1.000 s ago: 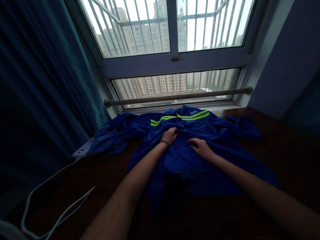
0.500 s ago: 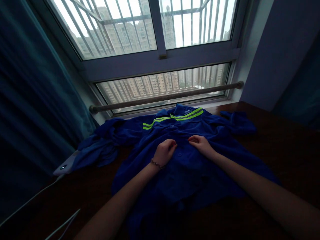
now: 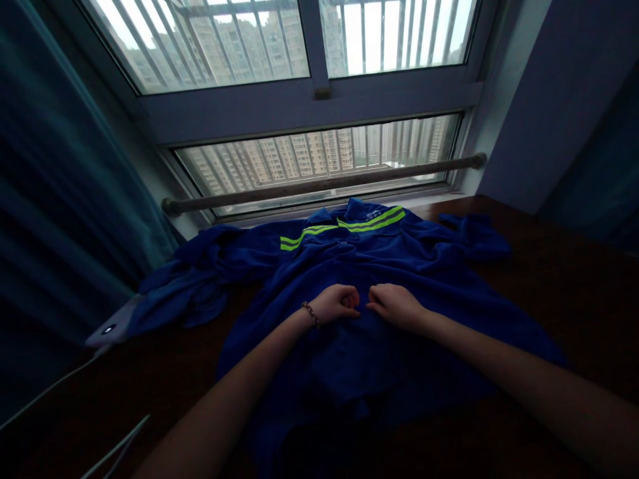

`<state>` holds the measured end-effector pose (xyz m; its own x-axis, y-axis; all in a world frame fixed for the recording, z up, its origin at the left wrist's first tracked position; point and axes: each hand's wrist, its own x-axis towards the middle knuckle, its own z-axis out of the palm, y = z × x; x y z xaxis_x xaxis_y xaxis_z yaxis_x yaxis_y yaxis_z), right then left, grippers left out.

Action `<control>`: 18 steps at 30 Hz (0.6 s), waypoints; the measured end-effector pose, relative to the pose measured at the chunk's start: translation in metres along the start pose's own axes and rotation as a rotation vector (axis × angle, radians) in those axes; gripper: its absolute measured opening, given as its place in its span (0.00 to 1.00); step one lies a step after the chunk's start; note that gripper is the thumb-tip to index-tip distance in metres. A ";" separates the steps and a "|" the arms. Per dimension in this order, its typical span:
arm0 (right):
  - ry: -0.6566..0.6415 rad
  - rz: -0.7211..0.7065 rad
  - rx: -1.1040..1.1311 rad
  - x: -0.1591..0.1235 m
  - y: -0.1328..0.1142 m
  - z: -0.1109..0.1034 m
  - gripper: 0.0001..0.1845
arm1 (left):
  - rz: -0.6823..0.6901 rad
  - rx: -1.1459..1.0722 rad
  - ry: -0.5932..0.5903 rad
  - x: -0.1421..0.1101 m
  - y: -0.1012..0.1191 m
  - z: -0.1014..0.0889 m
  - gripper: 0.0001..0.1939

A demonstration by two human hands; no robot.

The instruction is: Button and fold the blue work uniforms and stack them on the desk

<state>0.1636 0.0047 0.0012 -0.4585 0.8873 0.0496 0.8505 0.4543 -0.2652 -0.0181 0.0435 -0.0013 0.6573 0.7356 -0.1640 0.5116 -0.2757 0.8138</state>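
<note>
A blue work jacket (image 3: 424,279) with yellow-green striped bands across the chest lies spread front side up, its collar toward the window. Its buttoned front runs down the middle, and one button (image 3: 343,243) shows above my hands. My left hand (image 3: 339,303), with a bracelet at the wrist, is closed in a pinch at the jacket's front opening. Just to its right, my right hand (image 3: 397,306) is pinched closed on the cloth too, a small gap between the two. Exactly what bit of fabric or button sits between the fingertips is hidden.
The jacket rests on a dark wooden table (image 3: 564,293). Left, beside its sleeve, is a pale flat device (image 3: 107,330) with a white cable (image 3: 54,389). A rail (image 3: 324,183) crosses the barred window behind. A blue curtain (image 3: 64,199) hangs left.
Both hands have moved slightly down the jacket's front and drawn closer together, with the fingers more curled. The view has shifted a little.
</note>
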 end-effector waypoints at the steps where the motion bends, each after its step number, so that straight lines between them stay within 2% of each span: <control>1: 0.006 -0.014 0.035 0.001 0.004 -0.002 0.07 | 0.004 -0.033 -0.006 0.000 0.000 -0.001 0.12; 5: -0.031 -0.090 0.149 0.000 0.015 -0.009 0.13 | 0.008 -0.148 -0.028 0.001 -0.005 -0.005 0.13; 8: -0.106 -0.142 0.222 -0.001 0.019 -0.012 0.04 | -0.009 -0.234 -0.031 0.001 -0.008 -0.007 0.15; 11: -0.115 -0.172 0.349 0.000 0.026 -0.015 0.04 | -0.028 -0.271 -0.020 0.000 -0.009 -0.008 0.16; 13: -0.179 -0.182 0.534 0.001 0.034 -0.020 0.05 | -0.035 -0.283 -0.011 -0.001 -0.008 -0.008 0.16; 15: -0.252 -0.149 0.818 0.000 0.044 -0.027 0.09 | -0.039 -0.299 -0.013 -0.002 -0.007 -0.007 0.16; 16: -0.258 -0.119 0.984 0.000 0.049 -0.030 0.10 | -0.038 -0.301 -0.013 -0.003 -0.007 -0.006 0.16; 18: -0.177 -0.054 1.300 -0.001 0.058 -0.036 0.11 | -0.037 -0.285 0.001 -0.003 -0.007 -0.005 0.16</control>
<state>0.2226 0.0331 0.0203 -0.5962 0.8028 -0.0107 0.0077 -0.0076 -0.9999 -0.0261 0.0464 -0.0037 0.6401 0.7428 -0.1962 0.3593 -0.0638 0.9310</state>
